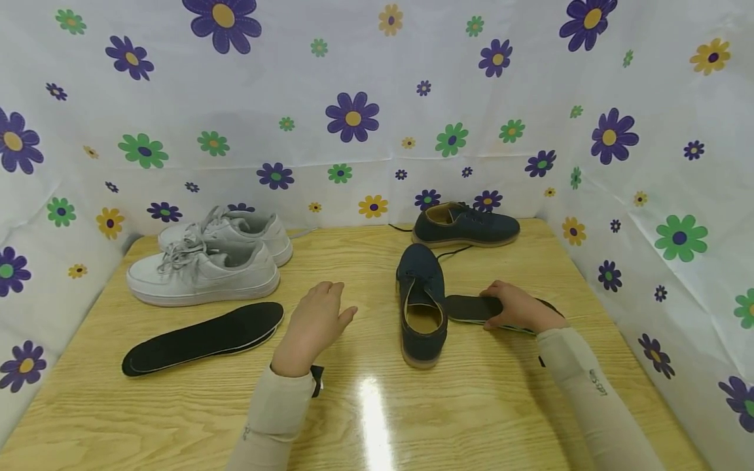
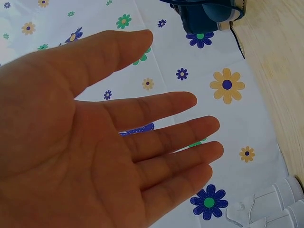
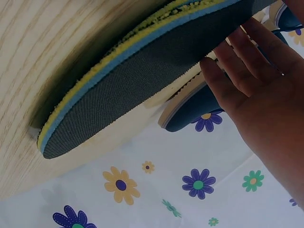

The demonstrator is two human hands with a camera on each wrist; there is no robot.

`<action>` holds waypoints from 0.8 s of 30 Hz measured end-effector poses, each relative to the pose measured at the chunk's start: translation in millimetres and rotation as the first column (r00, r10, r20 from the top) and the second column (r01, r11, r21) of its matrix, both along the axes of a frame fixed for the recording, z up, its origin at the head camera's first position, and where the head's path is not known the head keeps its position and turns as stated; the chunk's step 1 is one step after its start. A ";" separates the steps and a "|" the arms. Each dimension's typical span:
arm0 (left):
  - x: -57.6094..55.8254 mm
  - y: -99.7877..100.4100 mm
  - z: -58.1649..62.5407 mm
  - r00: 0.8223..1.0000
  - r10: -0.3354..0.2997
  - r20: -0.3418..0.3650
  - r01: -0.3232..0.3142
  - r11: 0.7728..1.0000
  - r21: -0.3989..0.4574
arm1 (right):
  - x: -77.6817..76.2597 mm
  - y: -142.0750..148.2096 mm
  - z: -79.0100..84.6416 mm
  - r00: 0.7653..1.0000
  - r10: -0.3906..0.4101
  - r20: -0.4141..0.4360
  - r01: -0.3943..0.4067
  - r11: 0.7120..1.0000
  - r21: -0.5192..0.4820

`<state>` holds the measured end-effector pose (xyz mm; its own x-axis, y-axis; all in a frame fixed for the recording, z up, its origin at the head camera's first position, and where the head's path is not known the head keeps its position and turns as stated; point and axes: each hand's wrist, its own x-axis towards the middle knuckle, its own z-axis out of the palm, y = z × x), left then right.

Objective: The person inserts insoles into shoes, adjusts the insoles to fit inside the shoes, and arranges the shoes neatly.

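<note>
At the right of the table my right hand [image 1: 515, 307] grips a dark insole [image 1: 471, 306] across its middle, thumb on the near edge and fingers on the far one. The right wrist view shows the insole's [image 3: 137, 80] dark woven top and blue and yellow edge; a second layer appears under it. My left hand [image 1: 312, 327] hovers over the table with nothing in it, its fingers [image 2: 166, 133] spread. Between the hands lies a navy shoe [image 1: 423, 301], its opening towards me and its toe pointing away. Another navy shoe [image 1: 471, 226] stands on its sole behind it.
Two white sneakers, a near one [image 1: 203, 275] and a far one [image 1: 268, 229], stand at the back left. In front of them lie black insoles [image 1: 200, 337], one partly over another. A flower-patterned cloth [image 1: 353, 65] walls the wooden table [image 1: 448, 418] at the back and sides.
</note>
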<state>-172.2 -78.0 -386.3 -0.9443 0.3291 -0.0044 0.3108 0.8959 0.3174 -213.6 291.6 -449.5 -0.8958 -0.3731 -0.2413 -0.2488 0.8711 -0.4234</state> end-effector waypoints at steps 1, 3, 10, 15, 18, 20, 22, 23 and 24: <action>0.0 0.0 0.1 1.000 0.000 0.000 0.000 1.000 -0.001 | 0.2 -0.1 -0.1 1.000 0.001 -0.002 -0.001 1.000 -0.003; -0.1 0.2 0.1 1.000 -0.001 0.000 0.001 1.000 -0.002 | 0.4 -0.1 -0.3 1.000 0.005 -0.010 -0.005 1.000 -0.002; 0.4 0.4 1.0 1.000 0.002 0.002 -0.002 1.000 0.006 | 1.4 0.9 0.8 1.000 0.005 -0.013 -0.005 1.000 -0.014; 0.8 0.5 2.0 1.000 0.001 0.008 -0.001 1.000 0.006 | 1.9 2.4 2.0 1.000 0.006 -0.017 -0.006 1.000 -0.009; 1.1 0.3 2.2 1.000 0.000 0.006 0.000 1.000 0.005 | 2.3 2.7 3.3 1.000 0.003 -0.018 -0.003 1.000 -0.006; 1.1 0.2 2.1 1.000 0.000 0.003 0.000 1.000 0.007 | 2.9 2.8 4.3 1.000 0.002 -0.022 -0.002 1.000 0.000; 1.0 0.1 1.7 1.000 -0.002 0.002 0.002 1.000 0.007 | 3.7 2.7 5.2 0.999 0.001 -0.032 -0.001 1.000 0.009; 1.0 0.1 1.6 1.000 -0.003 0.003 0.003 1.000 0.006 | 4.3 2.6 5.7 0.999 0.002 -0.038 -0.001 1.000 0.015; 1.0 0.1 1.5 1.000 -0.003 0.004 0.003 1.000 0.006 | 4.8 2.5 6.1 0.999 0.003 -0.043 -0.002 1.000 0.022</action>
<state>-171.2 -78.0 -384.8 -0.9433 0.3319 -0.0060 0.3122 0.8932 0.3237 -208.9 294.0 -443.4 -0.9045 -0.3708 -0.2108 -0.2688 0.8793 -0.3932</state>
